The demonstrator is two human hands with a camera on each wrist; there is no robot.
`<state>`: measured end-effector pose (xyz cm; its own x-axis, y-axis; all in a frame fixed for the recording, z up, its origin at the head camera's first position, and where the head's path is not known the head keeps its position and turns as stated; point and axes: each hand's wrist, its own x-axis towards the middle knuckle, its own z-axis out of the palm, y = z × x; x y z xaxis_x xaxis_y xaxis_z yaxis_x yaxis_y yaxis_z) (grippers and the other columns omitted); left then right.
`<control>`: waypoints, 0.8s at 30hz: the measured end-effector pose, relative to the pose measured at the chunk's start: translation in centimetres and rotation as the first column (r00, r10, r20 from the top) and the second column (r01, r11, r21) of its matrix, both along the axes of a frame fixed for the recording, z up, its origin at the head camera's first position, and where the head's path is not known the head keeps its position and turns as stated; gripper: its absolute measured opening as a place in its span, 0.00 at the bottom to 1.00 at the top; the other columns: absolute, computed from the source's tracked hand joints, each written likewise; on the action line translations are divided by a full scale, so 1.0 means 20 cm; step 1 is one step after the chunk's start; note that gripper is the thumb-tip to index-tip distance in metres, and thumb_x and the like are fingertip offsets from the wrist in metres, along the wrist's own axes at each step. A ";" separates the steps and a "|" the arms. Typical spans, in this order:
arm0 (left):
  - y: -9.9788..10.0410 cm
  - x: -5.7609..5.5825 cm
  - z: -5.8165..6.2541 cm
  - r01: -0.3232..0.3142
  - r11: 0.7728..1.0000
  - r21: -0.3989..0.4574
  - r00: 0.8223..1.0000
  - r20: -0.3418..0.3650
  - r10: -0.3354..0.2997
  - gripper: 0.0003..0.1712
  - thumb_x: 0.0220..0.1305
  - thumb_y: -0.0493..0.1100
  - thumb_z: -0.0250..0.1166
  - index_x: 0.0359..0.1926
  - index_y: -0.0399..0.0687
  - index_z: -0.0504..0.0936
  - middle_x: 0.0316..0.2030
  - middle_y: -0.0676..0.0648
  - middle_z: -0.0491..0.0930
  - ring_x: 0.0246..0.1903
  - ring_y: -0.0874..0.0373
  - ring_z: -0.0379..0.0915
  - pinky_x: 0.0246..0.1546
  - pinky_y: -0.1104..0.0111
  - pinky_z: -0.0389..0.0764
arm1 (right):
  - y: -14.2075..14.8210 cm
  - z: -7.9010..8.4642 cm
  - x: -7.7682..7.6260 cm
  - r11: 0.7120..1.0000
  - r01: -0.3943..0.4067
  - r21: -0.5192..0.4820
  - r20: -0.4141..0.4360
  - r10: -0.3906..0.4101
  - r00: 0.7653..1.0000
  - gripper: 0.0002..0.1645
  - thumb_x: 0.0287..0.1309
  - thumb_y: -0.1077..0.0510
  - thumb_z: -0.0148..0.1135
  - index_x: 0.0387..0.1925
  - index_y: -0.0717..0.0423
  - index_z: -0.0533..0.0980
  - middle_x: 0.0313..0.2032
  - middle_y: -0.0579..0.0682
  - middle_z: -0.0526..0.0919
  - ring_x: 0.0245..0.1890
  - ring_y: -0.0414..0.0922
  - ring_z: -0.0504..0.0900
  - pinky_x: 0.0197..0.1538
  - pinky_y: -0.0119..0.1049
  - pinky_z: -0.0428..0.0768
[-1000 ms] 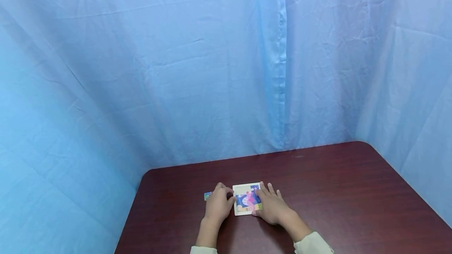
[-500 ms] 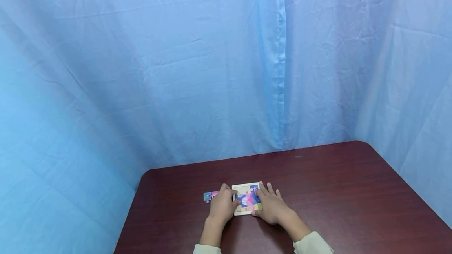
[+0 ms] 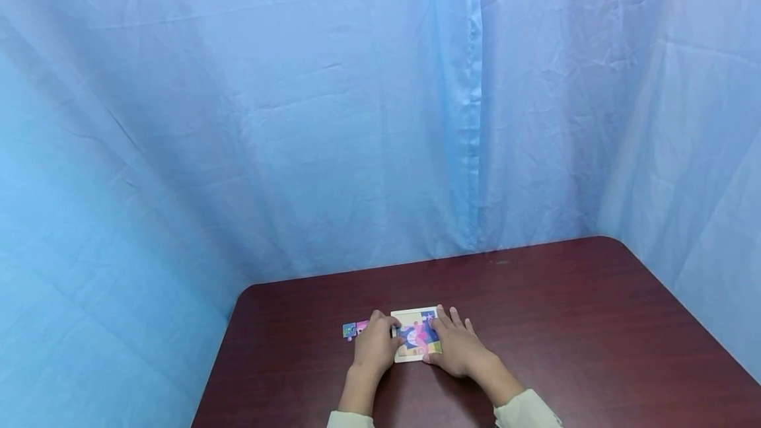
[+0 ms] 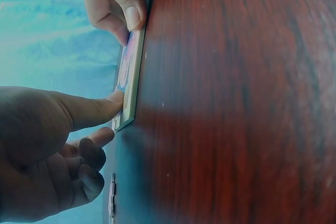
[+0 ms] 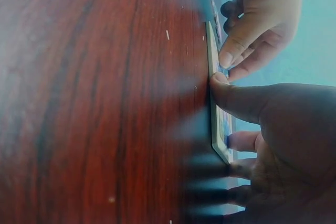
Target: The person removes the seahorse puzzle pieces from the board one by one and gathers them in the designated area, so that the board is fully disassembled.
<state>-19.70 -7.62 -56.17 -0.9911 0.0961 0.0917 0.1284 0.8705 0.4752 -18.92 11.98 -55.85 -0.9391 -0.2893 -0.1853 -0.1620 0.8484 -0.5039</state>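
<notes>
A white-rimmed jigsaw tray (image 3: 410,359) lies on the table, partly filled with colourful pieces around a pink seahorse picture (image 3: 421,334). Bare backing shows in its upper left part. At the tray's left side, my left hand (image 3: 376,345) has thumb and index finger on a blue puzzle piece (image 3: 410,337), the other fingers curled under. The right hand (image 3: 456,347) holds the tray's right side, thumb on the near rim, index finger over the pieces, the others spread past the right edge. In the right wrist view both thumbs sit close together along the tray's near edge (image 5: 213,51).
Loose puzzle pieces, one blue-green (image 3: 349,331) and one pink (image 3: 361,327), lie left of the tray, partly behind the left hand. The dark red wooden table (image 3: 535,309) extends around them. Blue curtains (image 3: 357,150) hang behind and at both sides.
My left hand has moved slightly right, its thumb and index finger now over the tray's left rim. The pink loose piece has come into view. The right hand stays put.
</notes>
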 end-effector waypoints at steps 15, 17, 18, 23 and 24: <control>0.00 0.00 -0.01 -0.001 1.000 0.030 0.997 -0.071 0.003 0.15 0.53 0.39 0.83 0.37 0.51 0.83 0.27 0.55 0.79 0.26 0.65 0.72 0.28 0.66 0.72 | -0.01 -0.02 0.00 1.000 0.003 0.013 -0.014 -0.003 1.000 0.41 0.71 0.42 0.64 0.74 0.63 0.69 0.82 0.67 0.55 0.83 0.70 0.49 0.79 0.73 0.50; 0.00 0.00 -0.01 0.003 1.000 0.029 0.997 -0.078 0.000 0.16 0.53 0.39 0.83 0.36 0.52 0.82 0.26 0.56 0.77 0.25 0.66 0.70 0.27 0.68 0.70 | -0.02 -0.02 0.00 1.000 0.000 0.012 -0.021 0.000 1.000 0.40 0.72 0.44 0.62 0.74 0.64 0.68 0.82 0.68 0.55 0.83 0.71 0.49 0.78 0.74 0.49; 0.00 0.01 -0.01 0.005 1.000 0.029 0.997 -0.083 -0.002 0.16 0.53 0.39 0.83 0.36 0.52 0.82 0.26 0.57 0.76 0.25 0.67 0.69 0.27 0.68 0.69 | -0.02 -0.02 0.01 1.000 -0.001 0.012 -0.023 0.001 1.000 0.39 0.72 0.44 0.62 0.74 0.64 0.68 0.82 0.68 0.55 0.83 0.71 0.49 0.78 0.74 0.49; -0.01 0.02 -0.01 0.003 0.999 0.043 0.997 -0.074 0.000 0.14 0.57 0.39 0.80 0.35 0.52 0.80 0.25 0.58 0.73 0.24 0.67 0.66 0.27 0.69 0.67 | -0.01 -0.02 0.01 1.000 -0.008 0.006 -0.022 0.008 1.000 0.39 0.72 0.47 0.61 0.74 0.65 0.67 0.82 0.69 0.54 0.83 0.71 0.48 0.78 0.74 0.49; -0.01 0.02 0.00 0.003 0.999 0.048 0.998 -0.070 0.001 0.14 0.59 0.39 0.79 0.35 0.52 0.80 0.25 0.58 0.73 0.24 0.67 0.66 0.27 0.69 0.67 | -0.02 -0.02 0.01 1.000 -0.007 0.005 -0.020 0.007 1.000 0.39 0.72 0.47 0.61 0.74 0.65 0.67 0.82 0.69 0.54 0.83 0.71 0.48 0.79 0.74 0.49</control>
